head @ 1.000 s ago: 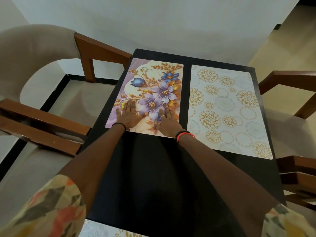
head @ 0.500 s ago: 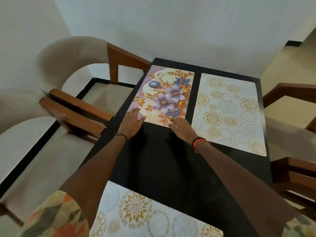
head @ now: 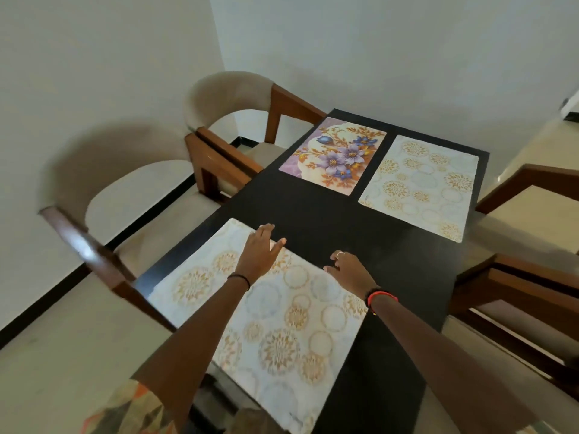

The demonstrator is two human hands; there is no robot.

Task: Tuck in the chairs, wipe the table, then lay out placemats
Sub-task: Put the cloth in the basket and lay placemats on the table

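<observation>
A black table (head: 329, 220) carries three placemats. A purple floral placemat (head: 333, 155) lies at the far left and a white placemat with gold circles (head: 423, 186) at the far right. A third white and gold placemat (head: 275, 324) lies near me on the left half. My left hand (head: 260, 252) is flat and open over that near placemat's far edge. My right hand (head: 347, 270) hovers at its far right corner, fingers slightly curled, holding nothing.
Two cushioned wooden chairs (head: 225, 126) (head: 103, 195) stand on the table's left side, close together. Wooden chair arms (head: 526, 183) (head: 517, 283) show on the right side. White walls meet in a corner behind the table.
Both hands have left the floral placemat and drawn back to the near white placemat. The view has pulled back, showing more of the table and chairs.
</observation>
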